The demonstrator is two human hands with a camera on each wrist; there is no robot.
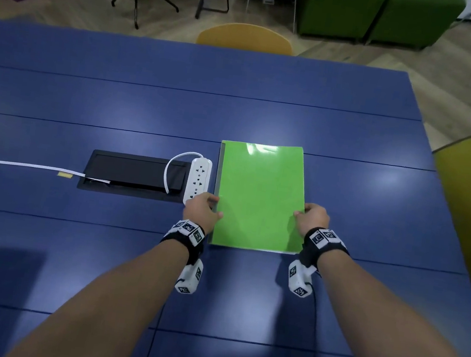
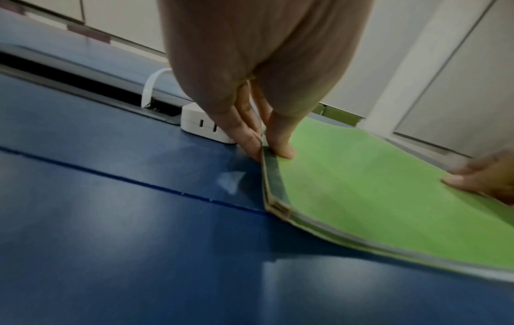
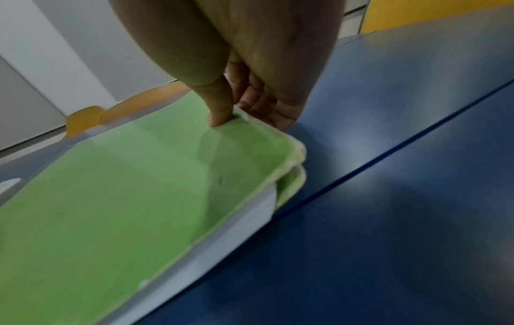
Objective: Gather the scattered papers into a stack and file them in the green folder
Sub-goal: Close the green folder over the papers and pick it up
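Care matters here: our left hand [image 1: 202, 210] pinches the spine edge of the green folder [image 1: 259, 196], thumb on the cover, and our right hand [image 1: 311, 222] pinches the open edge likewise, so we judge that steady, level pressure keeps the papers [image 3: 251, 212] inside. The folder lies shut on the blue table [image 1: 118, 103], just right of the power strip [image 1: 197, 180], long axis running away from us, spine to the left.

office meeting room: blue table [image 1: 178, 105], cable box [image 1: 135, 175], chairs [image 1: 245, 37].
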